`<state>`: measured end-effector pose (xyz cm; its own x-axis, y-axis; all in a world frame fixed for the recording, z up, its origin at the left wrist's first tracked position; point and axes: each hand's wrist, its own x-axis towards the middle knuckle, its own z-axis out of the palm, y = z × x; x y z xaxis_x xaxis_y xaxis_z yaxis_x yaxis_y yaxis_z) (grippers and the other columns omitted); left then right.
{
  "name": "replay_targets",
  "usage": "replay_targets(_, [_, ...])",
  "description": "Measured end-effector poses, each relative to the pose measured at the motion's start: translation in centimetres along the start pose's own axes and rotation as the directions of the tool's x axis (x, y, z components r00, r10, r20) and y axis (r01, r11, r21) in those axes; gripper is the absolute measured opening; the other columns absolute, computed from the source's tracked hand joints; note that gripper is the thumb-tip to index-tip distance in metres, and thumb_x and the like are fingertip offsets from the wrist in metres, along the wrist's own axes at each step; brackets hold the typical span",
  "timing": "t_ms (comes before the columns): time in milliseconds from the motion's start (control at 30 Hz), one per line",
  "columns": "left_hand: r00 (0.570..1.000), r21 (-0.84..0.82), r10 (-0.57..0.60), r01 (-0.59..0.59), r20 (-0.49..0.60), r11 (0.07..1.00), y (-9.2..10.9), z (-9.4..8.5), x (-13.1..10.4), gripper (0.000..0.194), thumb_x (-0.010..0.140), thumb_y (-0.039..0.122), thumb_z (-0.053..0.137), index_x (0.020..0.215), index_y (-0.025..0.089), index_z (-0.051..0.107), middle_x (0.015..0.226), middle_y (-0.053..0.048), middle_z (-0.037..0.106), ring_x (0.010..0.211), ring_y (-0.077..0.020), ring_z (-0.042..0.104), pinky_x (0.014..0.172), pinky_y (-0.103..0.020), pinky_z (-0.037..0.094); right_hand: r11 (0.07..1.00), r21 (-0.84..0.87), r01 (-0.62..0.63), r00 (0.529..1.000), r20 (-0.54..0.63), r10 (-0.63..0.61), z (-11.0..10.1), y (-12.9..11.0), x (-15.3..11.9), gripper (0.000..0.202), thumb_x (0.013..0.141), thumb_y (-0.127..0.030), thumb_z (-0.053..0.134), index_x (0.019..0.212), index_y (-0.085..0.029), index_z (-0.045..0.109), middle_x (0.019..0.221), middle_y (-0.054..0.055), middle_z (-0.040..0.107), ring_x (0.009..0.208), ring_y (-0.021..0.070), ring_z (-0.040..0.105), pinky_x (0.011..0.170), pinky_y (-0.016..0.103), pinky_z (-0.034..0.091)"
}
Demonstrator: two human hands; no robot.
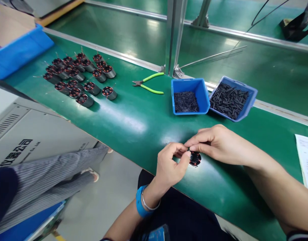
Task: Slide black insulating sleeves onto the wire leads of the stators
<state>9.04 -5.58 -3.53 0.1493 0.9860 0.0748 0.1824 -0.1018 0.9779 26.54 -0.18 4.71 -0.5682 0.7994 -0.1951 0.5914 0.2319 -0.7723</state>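
On the green table (128, 147), a round motor stator (195, 158) with copper windings sits between my hands near the front edge. My left hand (172, 164) wears a blue wristband and a bracelet; its thumb and fingers are pinched at the stator's left upper rim. From the right, my right hand (219, 144) reaches over the stator's far side, its thumb and forefinger closed together close to the left fingertips. Whatever lies between the fingertips is too small to make out.
Several stators (74, 75) stand at the left. Green-handled cutters (151, 83) lie behind. Two blue bins (204, 97) (253, 100) hold small black tubes. Papers (306, 157) lie right, a blue crate (20, 50) far left. A person's striped trousers (55, 177) show below left.
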Motion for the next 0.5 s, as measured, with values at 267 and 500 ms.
replay_targets(267, [0.998,0.037,0.026,-0.028,0.051,0.999,0.1,-0.2,0.3,0.008,0.087,0.015,0.062,0.084,0.018,0.068,0.081,0.000,0.068,0.068,-0.0094,0.062,0.065,-0.021,0.052,0.974,-0.131,-0.186,0.807,-0.586,0.075,-4.4,1.7,-0.9,0.024,0.086,-0.039,0.068,0.098,-0.022,0.079,0.090,0.005,0.079,0.078,0.0205,0.072,0.077,0.033,0.056])
replay_targets(500, [0.965,0.128,-0.020,-0.014,0.260,0.992,0.6,-1.9,-0.3,0.050,0.072,0.011,0.068,0.121,0.016,0.058,0.110,-0.007,0.066,0.086,-0.0170,0.065,0.077,-0.030,0.055,0.808,-0.412,-0.422,0.698,-0.716,-0.001,-6.0,5.1,-1.0,0.026,0.094,-0.036,0.050,0.100,-0.028,0.075,0.112,0.009,0.075,0.109,0.0316,0.066,0.096,0.048,0.049])
